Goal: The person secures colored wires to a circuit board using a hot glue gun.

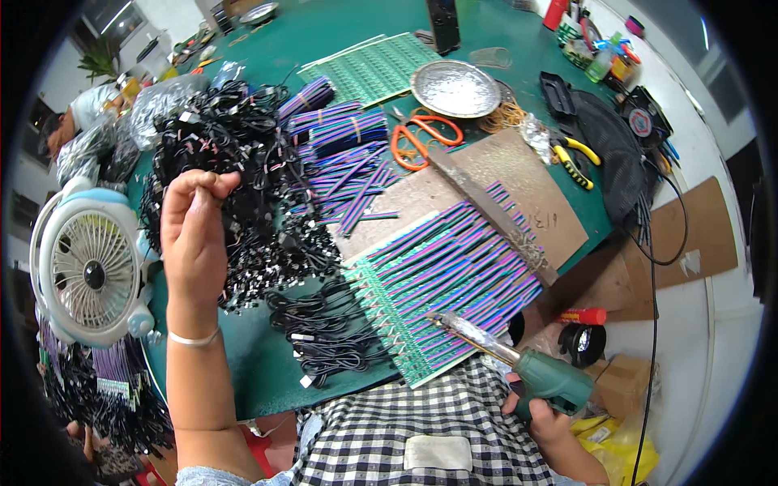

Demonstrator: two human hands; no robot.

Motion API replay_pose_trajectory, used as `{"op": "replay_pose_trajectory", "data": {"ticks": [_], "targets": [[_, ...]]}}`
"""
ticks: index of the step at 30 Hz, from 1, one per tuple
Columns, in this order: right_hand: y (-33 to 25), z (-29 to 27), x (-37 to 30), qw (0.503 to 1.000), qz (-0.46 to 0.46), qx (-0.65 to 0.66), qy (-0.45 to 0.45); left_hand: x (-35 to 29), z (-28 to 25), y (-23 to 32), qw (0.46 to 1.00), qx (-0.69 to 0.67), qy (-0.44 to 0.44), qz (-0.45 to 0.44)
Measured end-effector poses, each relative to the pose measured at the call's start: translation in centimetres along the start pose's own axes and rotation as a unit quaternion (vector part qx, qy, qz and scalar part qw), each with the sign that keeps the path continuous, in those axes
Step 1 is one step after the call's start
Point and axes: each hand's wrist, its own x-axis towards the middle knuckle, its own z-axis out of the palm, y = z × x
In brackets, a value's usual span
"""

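My left hand point(194, 235) is raised at the left, above a heap of black cables point(259, 186). Its thumb and fingertips are pinched together; whatever they may hold is too small to make out. In my right hand point(551, 425), at the lower right, is a green soldering gun point(555, 381). The gun's tip points left, over a green circuit board panel point(405, 348). Rows of striped ribbon wires point(454, 267) lie across that panel. A metal bar point(494, 219) rests over the wires' far ends, on a brown board point(543, 178).
Bundled ribbon wires point(348, 134), orange-handled scissors point(425, 138) and a round metal dish point(455, 89) lie farther back. Yellow-handled pliers point(577, 162) are at the right. A white fan point(93, 267) stands at the left. Coiled black cables point(332, 340) lie near the front edge.
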Motion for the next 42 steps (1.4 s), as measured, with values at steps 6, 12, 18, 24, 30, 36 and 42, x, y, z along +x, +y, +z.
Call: {"op": "replay_pose_trajectory", "data": {"ticks": [6,12,18,24,30,36,42], "targets": [[-0.5,-1.2,-1.6,1.0,0.011,0.008,0.018,-5.9,8.3,4.7,0.784,0.461,-0.384,0.16],[0.1,-2.3,-2.7,0.997,0.048,-0.048,-0.029,-12.5,10.0,1.5,0.794,0.462,-0.374,0.126],[-0.3,-2.0,-2.3,0.996,0.043,-0.051,-0.059,-12.9,10.2,1.1,0.794,0.479,-0.352,0.126],[0.3,-2.1,-2.5,0.996,0.066,-0.049,-0.042,-13.2,10.2,1.0,0.791,0.481,-0.355,0.128],[1.2,-2.2,-3.0,0.992,0.062,-0.106,-0.024,-13.1,10.2,0.9,0.798,0.474,-0.352,0.12],[1.6,-2.7,-3.2,0.979,0.053,-0.195,-0.038,-13.1,10.2,0.8,0.805,0.467,-0.345,0.122],[1.7,-2.8,-3.4,0.982,0.078,-0.169,-0.016,-13.0,10.3,0.8,0.818,0.456,-0.335,0.109]]}}
